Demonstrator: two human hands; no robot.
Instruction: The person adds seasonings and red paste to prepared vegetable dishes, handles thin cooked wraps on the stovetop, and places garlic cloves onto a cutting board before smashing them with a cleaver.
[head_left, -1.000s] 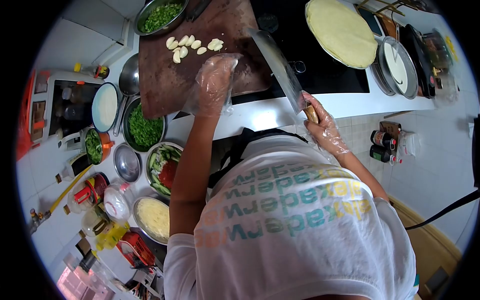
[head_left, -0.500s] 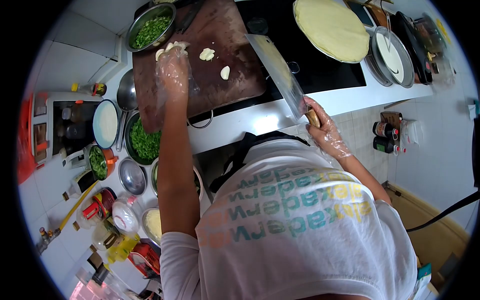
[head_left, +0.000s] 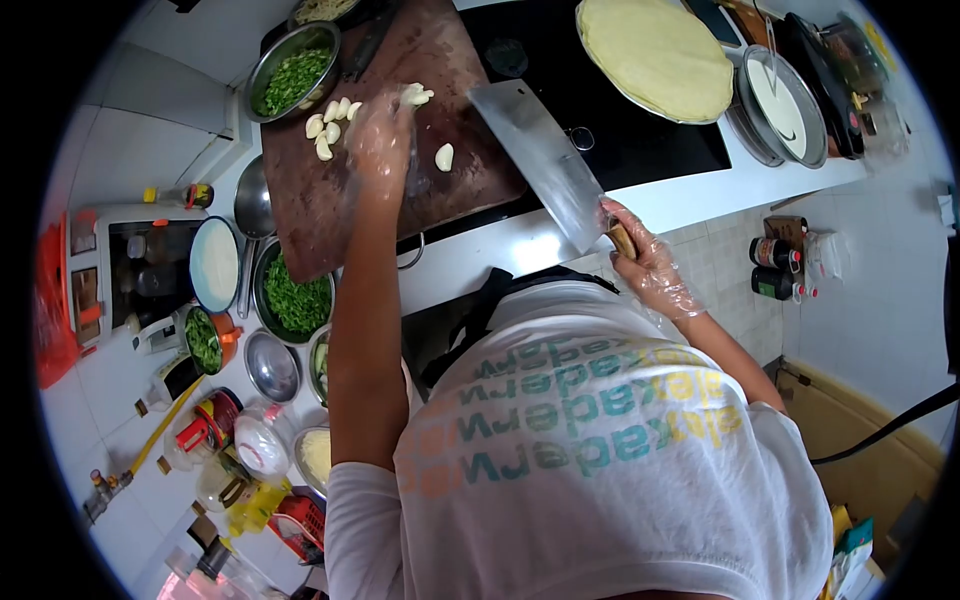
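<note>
A brown cutting board (head_left: 455,70) bears several whole garlic cloves (head_left: 325,130) in a group at its left. One single clove (head_left: 445,157) lies apart, nearer the front edge. My left hand (head_left: 382,145), in a clear plastic glove, is over the board between these, close below some flattened garlic (head_left: 416,95); its fingers are smeared by motion. My right hand (head_left: 642,262), also gloved, is closed round the wooden handle of a cleaver (head_left: 545,155). The wide blade points up and left, over the board's right edge and the black cooktop.
A bowl of chopped greens (head_left: 296,80) sits at the board's upper left, beside a dark-handled knife (head_left: 372,42). Stacked pale flatbreads (head_left: 660,55) rest on the cooktop (head_left: 640,150). Right of them is a bowl of white liquid (head_left: 780,105). More bowls, including greens (head_left: 292,295), line the left counter.
My left hand went left to the clove group, then moved back right towards the flattened garlic. A single clove now lies apart near the front. The cleaver stays in my right hand, its blade turned flatter.
</note>
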